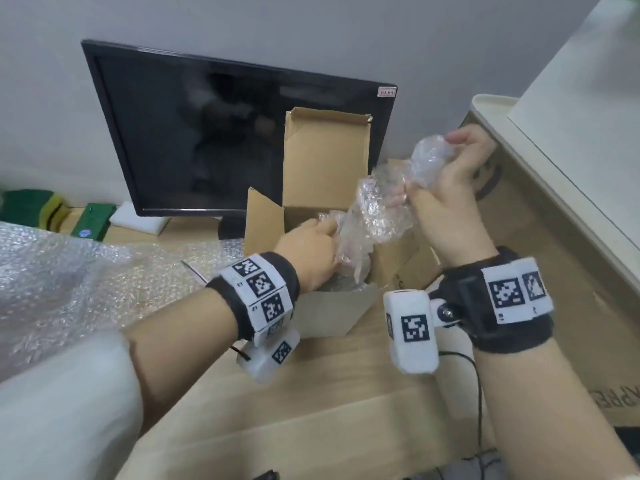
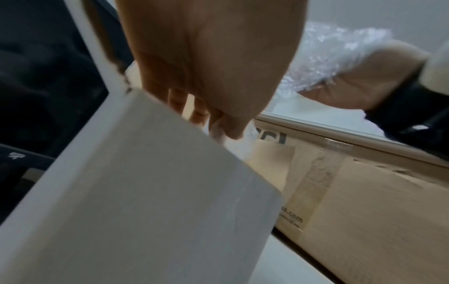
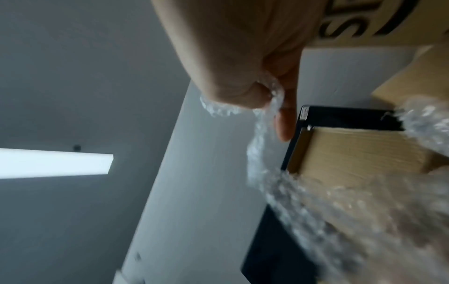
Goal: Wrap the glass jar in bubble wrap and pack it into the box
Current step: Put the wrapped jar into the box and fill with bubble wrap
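Note:
The small open cardboard box (image 1: 325, 161) stands mid-table with its flaps up. My left hand (image 1: 322, 237) reaches into it and grips a bubble-wrapped bundle (image 1: 349, 251) that sits inside. The glass jar itself cannot be made out under the wrap. A crumpled length of bubble wrap (image 1: 381, 209) runs up and to the right from the bundle. My right hand (image 1: 443, 168) grips its upper end above the box's right side. In the right wrist view the right hand's fingers (image 3: 284, 119) pinch the bubble wrap (image 3: 257, 149). The left wrist view shows my left hand (image 2: 213, 67) behind a pale box flap (image 2: 145, 192).
A black monitor (image 1: 242, 133) stands right behind the box. A big loose sheet of bubble wrap (image 1: 52, 278) covers the table's left. A large cardboard carton (image 1: 554, 254) under a white shelf (image 1: 571, 133) walls off the right. Green items (image 1: 34, 209) and white foam (image 1: 138, 216) lie far left.

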Demonstrator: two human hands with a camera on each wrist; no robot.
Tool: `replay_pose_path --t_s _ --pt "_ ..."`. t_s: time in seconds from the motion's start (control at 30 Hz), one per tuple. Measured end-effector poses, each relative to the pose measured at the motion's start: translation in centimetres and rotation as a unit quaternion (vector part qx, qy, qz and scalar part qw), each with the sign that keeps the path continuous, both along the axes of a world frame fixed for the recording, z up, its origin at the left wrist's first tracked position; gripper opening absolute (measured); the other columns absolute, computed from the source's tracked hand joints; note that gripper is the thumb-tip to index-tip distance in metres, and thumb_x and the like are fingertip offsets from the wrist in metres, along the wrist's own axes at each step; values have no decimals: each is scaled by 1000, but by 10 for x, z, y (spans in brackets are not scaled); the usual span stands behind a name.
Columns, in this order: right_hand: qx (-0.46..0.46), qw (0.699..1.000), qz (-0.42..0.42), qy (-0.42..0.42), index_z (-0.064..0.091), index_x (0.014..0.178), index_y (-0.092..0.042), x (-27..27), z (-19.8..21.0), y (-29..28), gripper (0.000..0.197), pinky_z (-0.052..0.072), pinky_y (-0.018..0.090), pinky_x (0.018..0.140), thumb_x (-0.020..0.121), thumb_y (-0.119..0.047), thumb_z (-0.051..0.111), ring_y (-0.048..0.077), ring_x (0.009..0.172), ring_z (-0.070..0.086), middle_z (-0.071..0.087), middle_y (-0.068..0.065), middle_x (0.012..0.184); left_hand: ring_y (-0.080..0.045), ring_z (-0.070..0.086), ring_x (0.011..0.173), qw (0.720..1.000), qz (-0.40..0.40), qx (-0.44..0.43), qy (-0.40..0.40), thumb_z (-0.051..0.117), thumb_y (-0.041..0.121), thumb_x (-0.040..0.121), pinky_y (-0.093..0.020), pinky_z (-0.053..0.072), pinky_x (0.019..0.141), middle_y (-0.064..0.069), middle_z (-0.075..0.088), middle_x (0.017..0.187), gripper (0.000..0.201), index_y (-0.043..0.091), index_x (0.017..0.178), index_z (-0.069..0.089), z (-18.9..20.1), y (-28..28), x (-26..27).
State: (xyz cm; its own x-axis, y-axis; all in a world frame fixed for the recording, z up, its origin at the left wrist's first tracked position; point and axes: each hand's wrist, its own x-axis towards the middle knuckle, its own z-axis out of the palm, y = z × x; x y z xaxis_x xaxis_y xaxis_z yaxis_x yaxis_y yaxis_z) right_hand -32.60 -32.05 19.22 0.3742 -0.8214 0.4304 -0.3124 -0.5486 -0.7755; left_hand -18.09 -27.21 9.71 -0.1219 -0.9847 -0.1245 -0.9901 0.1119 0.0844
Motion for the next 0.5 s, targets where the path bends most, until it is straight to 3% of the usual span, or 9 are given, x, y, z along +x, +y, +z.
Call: replay_pose_path --t_s 0.07,0.1,0.13,0.17,0.27,0.37,0.43,0.5 --pt "-86 991 14 97 17 101 -16 23 3 -20 50 43 8 78 78 19 44 -4 93 46 25 -3 104 -24 40 103 1000 0 -25 17 37 13 90 -28 33 87 -5 49 123 30 11 102 64 -7 0 5" --pt "-132 980 34 145 20 98 -16 37 2 -30 49 43 16 79 75 18 45 12 94 45 24 3 105 -23 40 103 999 -2 -28 32 37 13 90 -25 28 86 -4 48 125 30 13 104 64 -8 2 9" --pt "-167 966 68 184 25 95 -15 47 0 -40 47 42 26 76 71 19 45 19 91 40 25 5 103 -22 40 104 998 -14 -46 49 37 14 91 -22 24 86 -3 46 128 32 14 107 64 -11 2 13" --pt "-191 949 120 221 31 92 -15 57 -3 -48 45 38 30 72 68 20 46 20 87 38 28 5 101 -23 40 108 996 -12 -53 75 37 15 92 -21 22 88 -3 43 132 32 15 111 63 -13 4 17" --pt "-247 877 262 319 49 79 -8 81 -17 -61 32 32 25 66 63 18 60 21 78 42 44 7 88 -26 40 125 992 4 -77 98 40 16 95 -21 19 97 -8 44 136 33 7 123 54 -21 11 15" --pt "-329 814 280 389 54 71 -13 103 -39 -64 29 37 35 65 61 11 67 27 76 51 57 5 81 -26 38 121 988 42 -71 131 48 13 92 -22 28 93 -13 41 138 39 6 130 47 -23 14 11" --pt "-329 809 271 405 60 73 -15 117 -50 -62 22 39 37 64 65 4 69 29 79 52 57 7 88 -22 31 120 989 32 -77 119 49 20 89 -21 26 95 -7 33 143 42 21 131 48 -26 14 13" --pt "-291 817 278 412 63 77 -13 120 -62 -60 14 43 36 57 69 -4 70 32 73 53 55 11 90 -23 25 128 991 28 -63 118 48 23 90 -24 19 102 -6 29 147 42 21 132 47 -22 14 14"
